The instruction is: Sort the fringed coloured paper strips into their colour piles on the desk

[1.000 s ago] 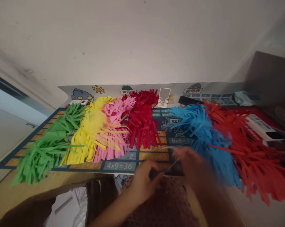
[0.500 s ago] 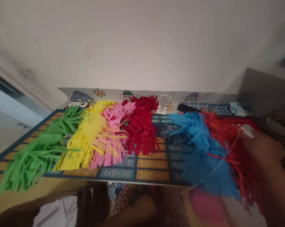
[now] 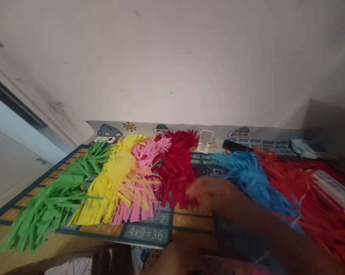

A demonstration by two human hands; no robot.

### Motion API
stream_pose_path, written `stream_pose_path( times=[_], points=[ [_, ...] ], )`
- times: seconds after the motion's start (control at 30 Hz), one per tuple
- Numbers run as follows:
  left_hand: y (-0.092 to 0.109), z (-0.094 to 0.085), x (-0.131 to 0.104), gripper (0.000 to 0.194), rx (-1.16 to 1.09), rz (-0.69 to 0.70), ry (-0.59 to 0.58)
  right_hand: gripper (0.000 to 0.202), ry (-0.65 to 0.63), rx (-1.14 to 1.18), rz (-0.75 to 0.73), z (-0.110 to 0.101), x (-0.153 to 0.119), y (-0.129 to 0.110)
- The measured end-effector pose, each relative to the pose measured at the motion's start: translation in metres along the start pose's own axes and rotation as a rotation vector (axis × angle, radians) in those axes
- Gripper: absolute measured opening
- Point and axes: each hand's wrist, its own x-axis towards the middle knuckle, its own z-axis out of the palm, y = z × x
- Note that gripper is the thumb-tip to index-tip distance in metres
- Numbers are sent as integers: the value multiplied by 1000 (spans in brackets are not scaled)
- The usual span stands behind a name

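Note:
Tasselled paper bunches lie in a row across the mat (image 3: 146, 232): green (image 3: 52, 198), yellow (image 3: 112, 175), pink (image 3: 140, 183), dark red (image 3: 179, 168), blue (image 3: 255, 175) and orange-red (image 3: 292, 175). My right hand (image 3: 212, 194) reaches in over the mat, its blurred fingertips beside the lower end of the dark red bunch. Whether it holds anything is not clear. At the bottom edge, my left hand (image 3: 178, 259) is a dark blur below the mat's front edge, its fingers not distinct. A thin pale strand (image 3: 304, 193) crosses the orange-red strips.
Behind the bunches stand a white phone holder (image 3: 205, 141) and a black object (image 3: 237, 146). A crumpled pale packet (image 3: 304, 148) sits at the back right, with a white object (image 3: 334, 187) nearer. A box with white paper (image 3: 70, 266) is at the bottom left.
My right hand has moved left from the orange-red bunch to beside the dark red one, uncovering the white object at the right. The whole view has shifted, with the mat lower in it.

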Motion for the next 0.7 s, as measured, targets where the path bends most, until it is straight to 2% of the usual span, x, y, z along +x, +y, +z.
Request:
stream_pose_path(
  times=[0.13,0.2,0.27,0.4,0.47,0.57,0.7],
  points=[
    [7,-8,-7,24,-40,-70,9,24,-126,-580,171,11,69,65],
    [5,-11,-11,29,-21,-76,19,21,-145,-636,202,17,89,95],
    [-1,-12,-18,33,-4,-66,74,20,-161,-693,214,23,98,113],
    [-15,-16,-33,30,-2,-76,309,20,-162,-757,216,33,99,118],
    [-16,-20,-35,27,-16,-62,365,21,-136,-759,235,32,102,114],
    [-9,-36,-30,18,-50,-53,319,23,-54,-736,297,19,116,108],
    [9,-65,-18,12,-15,-175,278,24,87,-682,367,-12,142,95]
  ],
)
